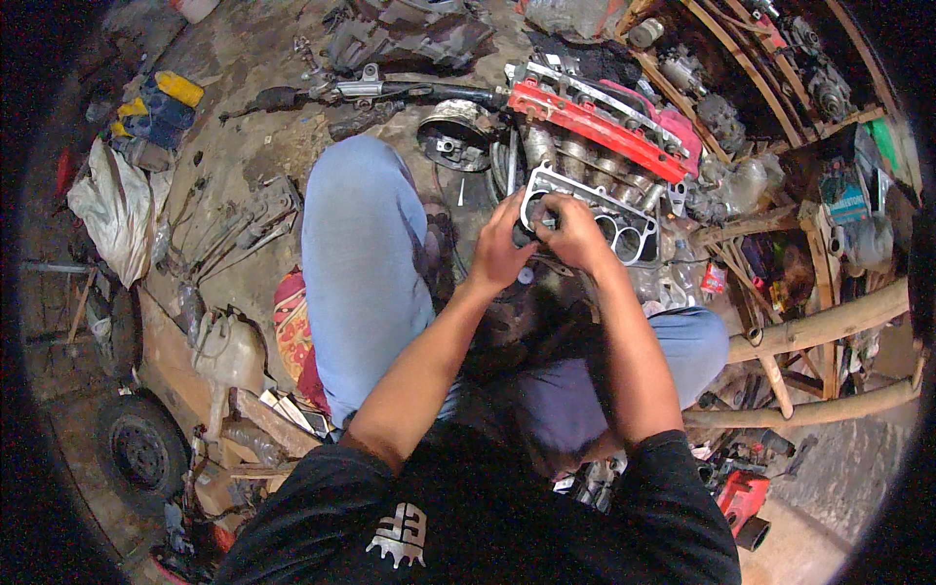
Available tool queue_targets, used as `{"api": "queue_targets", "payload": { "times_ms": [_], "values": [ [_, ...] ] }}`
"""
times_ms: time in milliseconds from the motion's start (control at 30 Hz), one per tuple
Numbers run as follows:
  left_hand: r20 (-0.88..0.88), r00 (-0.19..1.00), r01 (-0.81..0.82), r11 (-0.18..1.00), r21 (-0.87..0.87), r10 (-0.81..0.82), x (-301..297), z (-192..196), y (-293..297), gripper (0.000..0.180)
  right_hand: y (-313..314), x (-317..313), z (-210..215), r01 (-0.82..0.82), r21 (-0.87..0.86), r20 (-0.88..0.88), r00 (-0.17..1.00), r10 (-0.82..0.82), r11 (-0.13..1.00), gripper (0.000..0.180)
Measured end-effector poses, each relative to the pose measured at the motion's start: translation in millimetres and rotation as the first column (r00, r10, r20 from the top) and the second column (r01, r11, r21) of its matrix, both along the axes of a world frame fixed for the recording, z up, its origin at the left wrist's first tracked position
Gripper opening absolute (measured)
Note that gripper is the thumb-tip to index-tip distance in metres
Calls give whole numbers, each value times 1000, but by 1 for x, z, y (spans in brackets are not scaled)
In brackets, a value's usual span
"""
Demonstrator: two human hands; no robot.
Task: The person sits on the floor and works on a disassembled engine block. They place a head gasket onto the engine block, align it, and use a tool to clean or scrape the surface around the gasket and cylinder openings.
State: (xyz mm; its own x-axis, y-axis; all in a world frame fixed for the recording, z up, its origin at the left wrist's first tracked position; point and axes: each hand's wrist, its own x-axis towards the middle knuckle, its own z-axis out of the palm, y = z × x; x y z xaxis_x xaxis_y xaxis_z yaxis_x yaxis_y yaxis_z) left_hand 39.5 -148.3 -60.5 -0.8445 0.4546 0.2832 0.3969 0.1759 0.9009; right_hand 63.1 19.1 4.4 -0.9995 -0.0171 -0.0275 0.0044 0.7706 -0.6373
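Observation:
In front of my crossed legs lies a silvery intake manifold point(650, 225) with a row of round ports in its flange and curved runners behind. My left hand point(500, 251) is closed around the flange's left end, its thumb beside the first port. At that port my right hand point(575, 237) has its fingers curled and pinched together. A small dark piece shows between the two hands, too hidden to name. Behind the runners stretches a long red metal bar point(600, 130).
Beyond the manifold lie a round metal housing point(458, 134) and a long steering rack point(366, 90). A wooden rack with greasy parts point(721, 122) stands at right, above a bamboo bench point(829, 322). A wheel point(143, 451) and a white sack point(122, 210) are at left.

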Motion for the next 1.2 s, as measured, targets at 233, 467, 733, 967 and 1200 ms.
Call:
{"api": "queue_targets", "payload": {
  "times_ms": [233, 467, 733, 967, 1200],
  "values": [
    [1, 999, -32, 999, -32, 32, 3, 2, 3, 89, 3, -1, -2, -41, 0, 28, 999, 41, 999, 26],
    [-4, 1000, -30, 999, -30, 30, 3, 5, 0, 89, -1, 0, -6, -35, 73, 12, 999, 34, 997, 32],
    [27, 999, -16, 998, -55, 17, 3, 11, 1, 89, -3, 3, -19, 23, 76, -57, 998, -19, 997, 34],
    [30, 998, -45, 998, -45, 46, 5, 4, 1, 90, -5, 2, -15, 15, 36, -7, 1000, -15, 999, 29],
    [24, 997, -78, 995, -55, 79, 3, -2, 4, 92, -5, 0, -12, -16, 32, -53, 998, 18, 999, 21]
  ]
}}
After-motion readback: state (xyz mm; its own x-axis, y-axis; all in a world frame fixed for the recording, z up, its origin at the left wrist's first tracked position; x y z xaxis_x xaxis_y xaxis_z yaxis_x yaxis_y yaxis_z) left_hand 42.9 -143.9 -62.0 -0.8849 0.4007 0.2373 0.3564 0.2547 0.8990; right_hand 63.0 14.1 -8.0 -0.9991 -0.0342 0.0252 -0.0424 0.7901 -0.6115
